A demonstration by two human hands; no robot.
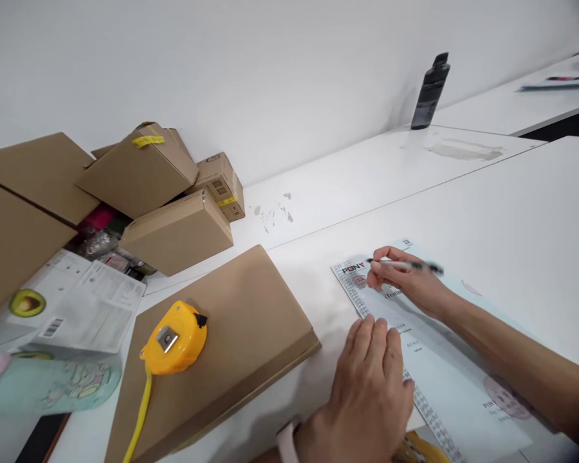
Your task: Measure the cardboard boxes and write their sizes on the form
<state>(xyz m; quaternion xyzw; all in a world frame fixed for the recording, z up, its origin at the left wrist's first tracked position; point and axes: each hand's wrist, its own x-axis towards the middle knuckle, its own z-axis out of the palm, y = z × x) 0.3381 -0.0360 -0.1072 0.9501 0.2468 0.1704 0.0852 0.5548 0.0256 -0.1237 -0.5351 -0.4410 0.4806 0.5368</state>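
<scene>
A pale blue printed form (444, 366) lies on the white table (511, 212) in front of me. My left hand (369, 386) rests flat on the form's near left edge, fingers together and stretched out. My right hand (405, 283) is closed on a pen (405, 264), its tip near the red logo at the form's top left corner. A flat brown cardboard box (241, 341) lies just left of the form. A yellow tape measure (174, 337) sits on that box, its yellow tape trailing toward me.
Several small cardboard boxes (174, 193) are piled against the white wall at the left. Printed leaflets (91, 308) and a mint-coloured pouch (53, 386) lie at the near left. A dark bottle (430, 93) stands by the wall at the back. Another table (535, 103) shows at far right.
</scene>
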